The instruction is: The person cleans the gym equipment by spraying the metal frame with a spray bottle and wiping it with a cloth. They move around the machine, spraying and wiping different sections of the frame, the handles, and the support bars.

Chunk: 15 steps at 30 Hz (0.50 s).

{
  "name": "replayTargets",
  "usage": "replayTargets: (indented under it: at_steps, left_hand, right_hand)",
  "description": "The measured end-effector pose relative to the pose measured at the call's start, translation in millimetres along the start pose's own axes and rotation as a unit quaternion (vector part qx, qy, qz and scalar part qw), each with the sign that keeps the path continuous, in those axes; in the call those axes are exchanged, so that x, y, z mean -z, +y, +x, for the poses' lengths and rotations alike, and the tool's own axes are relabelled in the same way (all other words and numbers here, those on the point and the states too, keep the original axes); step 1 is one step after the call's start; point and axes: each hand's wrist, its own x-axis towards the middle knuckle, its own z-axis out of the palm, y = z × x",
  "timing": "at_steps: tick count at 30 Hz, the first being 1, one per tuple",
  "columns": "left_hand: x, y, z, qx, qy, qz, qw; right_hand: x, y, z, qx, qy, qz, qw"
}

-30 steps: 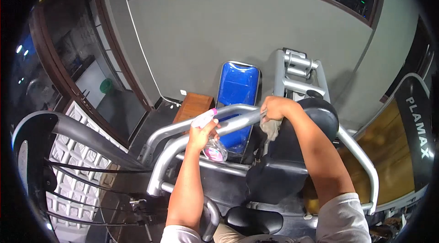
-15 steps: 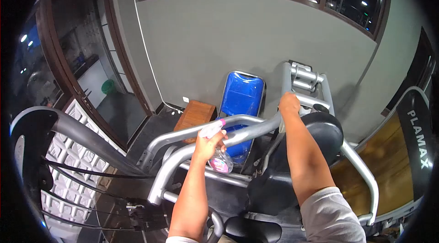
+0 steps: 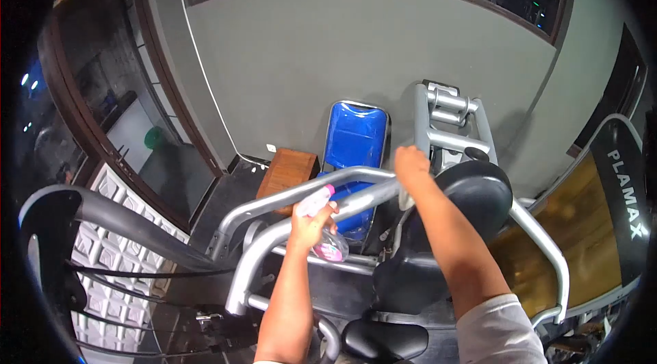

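Observation:
My left hand (image 3: 309, 228) is wrapped around a clear spray bottle (image 3: 331, 247) with a white and pink spray head and a pink label. It holds the bottle beside the curved silver bar (image 3: 356, 201) of an exercise machine. My right hand (image 3: 412, 167) is closed over the upper end of that bar. A pale piece of cloth (image 3: 405, 199) shows just below its fingers; the rest is hidden under the hand. Close to my right forearm is the machine's rounded black pad (image 3: 473, 201).
A blue folding chair (image 3: 356, 134) and a brown wooden box (image 3: 287, 176) stand by the grey wall. A black seat (image 3: 384, 341) lies below my arms. To the right rises a PLAMAX panel (image 3: 619, 186); black cables (image 3: 150, 273) run at the left.
My right hand has slid a little left and down along the silver bar with the cloth. My left hand keeps hold of the spray bottle. The camera view has shifted slightly.

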Motion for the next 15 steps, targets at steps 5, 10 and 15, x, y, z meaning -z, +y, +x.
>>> replayTargets:
  at_steps: [5, 10, 15]
  left_hand:
    - [-3.7, -4.2, -1.9, -0.007, -0.011, 0.001, 1.0]
    - [-8.6, -5.9, 4.4, 0.008, -0.005, 0.014, 1.0]
    - [-12.4, 0.8, -1.4, -0.002, 0.006, 0.082, 0.997]
  right_hand:
    - [-24.1, 38.5, 84.5, -0.088, 0.107, 0.031, 0.99]
    - [-10.6, 34.5, 47.1, -0.043, 0.036, 0.061, 0.997]
    - [-4.0, 34.0, 25.0, -0.062, 0.023, 0.103, 0.992]
